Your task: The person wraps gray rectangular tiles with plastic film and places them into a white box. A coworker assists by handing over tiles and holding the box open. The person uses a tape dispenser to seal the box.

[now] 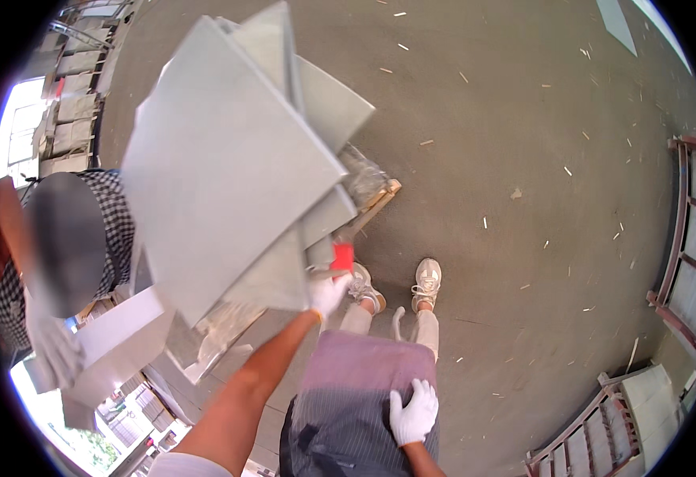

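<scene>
A tall stack of pale grey flat square panels (228,159) stands before me, its layers fanned at different angles. My left hand (330,294), in a white glove, is beside the near right corner of the stack. Its fingers are closed round a small red block-like thing (342,256), partly hidden by the glove. Whether this hand also touches the panels, I cannot tell. My right hand (414,412), also gloved, rests on the dark striped apron (356,405) over my body, fingers stretched out and holding nothing.
A wooden pallet (379,205) with clear plastic wrap shows under the stack. At left, a co-worker in a checkered shirt (116,230) has a gloved hand (58,350) by a white panel (121,338). Slatted racks (586,445) stand at right; pale scraps litter the floor (507,238).
</scene>
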Demonstrator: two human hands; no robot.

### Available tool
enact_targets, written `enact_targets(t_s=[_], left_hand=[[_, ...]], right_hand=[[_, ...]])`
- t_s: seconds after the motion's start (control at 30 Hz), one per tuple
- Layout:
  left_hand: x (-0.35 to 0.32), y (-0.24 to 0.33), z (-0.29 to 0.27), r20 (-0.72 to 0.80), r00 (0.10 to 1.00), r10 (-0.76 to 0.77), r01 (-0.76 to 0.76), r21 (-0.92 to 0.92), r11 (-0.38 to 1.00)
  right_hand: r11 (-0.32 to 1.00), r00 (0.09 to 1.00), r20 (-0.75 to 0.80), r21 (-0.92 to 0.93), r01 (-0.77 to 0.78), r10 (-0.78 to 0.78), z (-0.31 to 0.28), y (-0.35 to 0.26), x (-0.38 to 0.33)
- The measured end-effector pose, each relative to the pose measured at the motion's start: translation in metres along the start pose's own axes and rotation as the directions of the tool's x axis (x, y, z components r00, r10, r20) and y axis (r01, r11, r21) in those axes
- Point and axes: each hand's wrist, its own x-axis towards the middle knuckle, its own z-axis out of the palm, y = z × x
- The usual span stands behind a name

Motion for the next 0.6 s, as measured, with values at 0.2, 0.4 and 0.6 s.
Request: enact_targets(t_s=[0.2, 0.4, 0.6], left_hand=[[-0.202, 0.085, -0.085, 0.145, 0.955, 0.260, -0.242, -0.130, 0.961], [-0.279, 0.159, -0.168, -0.148, 0.759, 0.634, -0.644, -0.032, 0.764], [-0.331, 0.191, -0.244, -0.221, 0.747, 0.627, -0.642, 0.007, 0.767]], right_hand=[[0.766, 0.970, 0.125, 0.638, 0.081, -0.207, -0.079, -0.057, 0.005], [0.529, 0.844, 0.270, 0.849, 0.019, -0.464, -0.170, -0.110, -0.013], [0.516, 0.732, 0.010, 0.715, 0.471, -0.682, -0.262, -0.149, -0.032]])
